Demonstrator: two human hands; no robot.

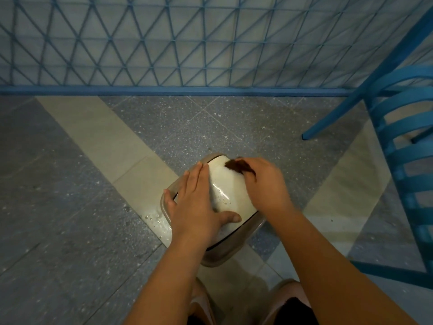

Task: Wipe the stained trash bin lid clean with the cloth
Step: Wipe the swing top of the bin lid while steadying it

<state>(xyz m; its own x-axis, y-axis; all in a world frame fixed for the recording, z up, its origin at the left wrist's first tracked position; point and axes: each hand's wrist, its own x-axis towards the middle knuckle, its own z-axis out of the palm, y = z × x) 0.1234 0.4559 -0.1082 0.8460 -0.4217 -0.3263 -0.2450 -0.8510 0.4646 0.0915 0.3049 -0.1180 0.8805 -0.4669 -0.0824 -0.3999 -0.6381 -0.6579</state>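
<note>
A small trash bin stands on the floor in front of my feet, with a white domed lid (pixel 226 184) set in a grey-beige rim (pixel 164 202). Wet drops and small specks show on the lid's middle. My left hand (pixel 195 202) lies flat on the lid's left side, fingers spread, thumb on the near edge. My right hand (pixel 262 181) is on the lid's far right part, closed on a dark brown cloth (pixel 237 165) pressed against the lid. Most of the cloth is hidden under that hand.
A blue slatted chair (pixel 403 141) stands close on the right, one leg (pixel 339 106) slanting down to the floor. A blue lattice railing (pixel 164 90) runs across behind the bin. Water drops (pixel 154 218) lie on the tiled floor left of the bin.
</note>
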